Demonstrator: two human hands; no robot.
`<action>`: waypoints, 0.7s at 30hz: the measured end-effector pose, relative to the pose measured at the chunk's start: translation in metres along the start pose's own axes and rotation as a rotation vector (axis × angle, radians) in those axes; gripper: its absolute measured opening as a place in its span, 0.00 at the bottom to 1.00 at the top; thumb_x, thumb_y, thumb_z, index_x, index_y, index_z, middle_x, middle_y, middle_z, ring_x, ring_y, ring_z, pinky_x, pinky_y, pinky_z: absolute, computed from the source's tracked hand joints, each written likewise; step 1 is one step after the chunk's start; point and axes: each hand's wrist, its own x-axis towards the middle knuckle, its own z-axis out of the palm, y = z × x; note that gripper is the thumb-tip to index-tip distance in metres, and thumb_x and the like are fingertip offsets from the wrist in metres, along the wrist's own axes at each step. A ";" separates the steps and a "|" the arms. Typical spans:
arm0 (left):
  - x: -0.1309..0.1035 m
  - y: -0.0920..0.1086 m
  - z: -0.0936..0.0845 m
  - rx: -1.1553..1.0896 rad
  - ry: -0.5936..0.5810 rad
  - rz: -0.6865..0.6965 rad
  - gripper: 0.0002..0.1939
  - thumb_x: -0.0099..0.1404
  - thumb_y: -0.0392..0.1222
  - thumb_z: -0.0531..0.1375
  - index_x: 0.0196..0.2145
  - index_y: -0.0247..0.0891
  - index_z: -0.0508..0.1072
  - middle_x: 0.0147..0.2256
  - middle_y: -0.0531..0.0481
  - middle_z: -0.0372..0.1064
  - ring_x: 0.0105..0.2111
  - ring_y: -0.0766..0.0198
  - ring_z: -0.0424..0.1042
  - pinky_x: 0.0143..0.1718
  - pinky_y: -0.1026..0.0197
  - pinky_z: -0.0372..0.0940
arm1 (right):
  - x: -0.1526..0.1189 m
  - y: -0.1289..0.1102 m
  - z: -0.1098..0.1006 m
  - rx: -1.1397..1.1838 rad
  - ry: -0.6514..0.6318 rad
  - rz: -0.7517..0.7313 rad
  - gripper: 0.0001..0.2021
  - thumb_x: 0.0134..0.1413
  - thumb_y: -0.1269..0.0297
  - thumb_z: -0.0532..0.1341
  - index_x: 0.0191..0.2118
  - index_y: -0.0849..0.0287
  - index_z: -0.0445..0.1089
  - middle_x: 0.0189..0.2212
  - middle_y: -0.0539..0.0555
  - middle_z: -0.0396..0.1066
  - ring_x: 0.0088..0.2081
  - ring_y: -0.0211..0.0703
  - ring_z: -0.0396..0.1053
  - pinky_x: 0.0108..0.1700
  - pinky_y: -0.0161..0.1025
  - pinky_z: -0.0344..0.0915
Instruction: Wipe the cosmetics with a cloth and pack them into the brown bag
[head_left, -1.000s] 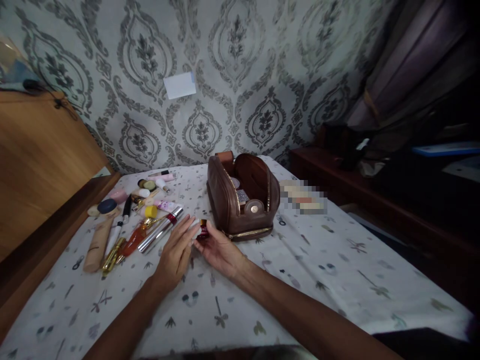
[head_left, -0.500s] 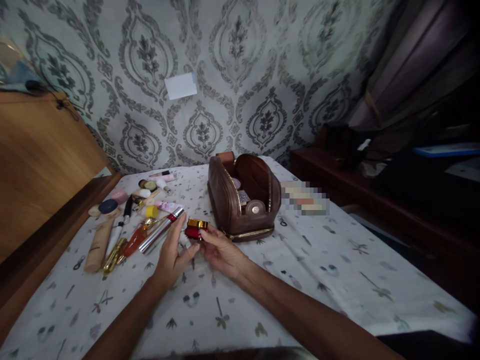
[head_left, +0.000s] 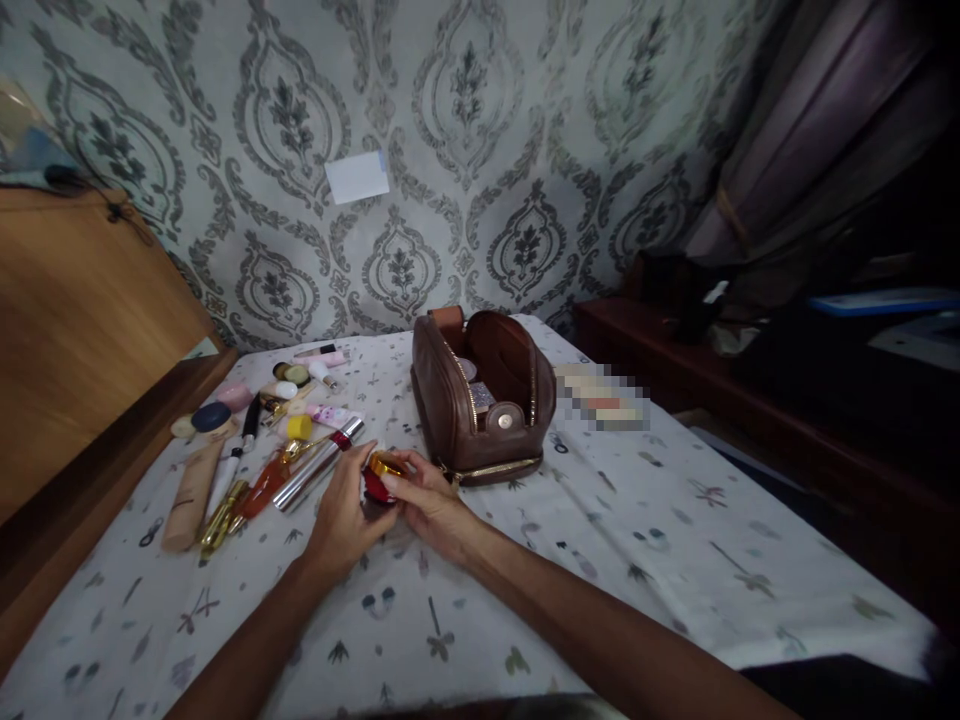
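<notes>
Between my two hands is a small red jar with a gold lid [head_left: 381, 480], tilted and partly covered by fingers. My left hand [head_left: 346, 515] closes round its left side, while my right hand [head_left: 431, 508] grips the right side with the thumb across its front. Just behind stands a brown cosmetic bag [head_left: 480, 440], its zipped top wide open. Inside the bag a glittery silver item [head_left: 481, 396] shows. Left of my left hand lie a silver tube with a red band [head_left: 319, 465] and an orange bottle with a gold neck [head_left: 262, 492].
More cosmetics spread over the left of the patterned cloth [head_left: 442, 640], among them a beige tube [head_left: 191, 500], a gold tube [head_left: 223, 520] and a dark blue round compact [head_left: 211, 418]. A wooden panel [head_left: 90, 330] borders the left side; a blurred patch [head_left: 604, 398] lies right of the bag.
My left hand has come in from beside the jar and closed on it. The jar has tipped, its gold lid turning more towards me. The view has shifted slightly.
</notes>
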 end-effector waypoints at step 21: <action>0.008 -0.002 -0.011 -0.247 0.018 -0.285 0.19 0.56 0.43 0.62 0.45 0.37 0.71 0.41 0.45 0.77 0.41 0.52 0.75 0.44 0.49 0.69 | -0.002 -0.010 0.001 -0.240 -0.021 -0.165 0.22 0.32 0.64 0.77 0.39 0.55 0.74 0.38 0.50 0.75 0.42 0.42 0.71 0.50 0.40 0.65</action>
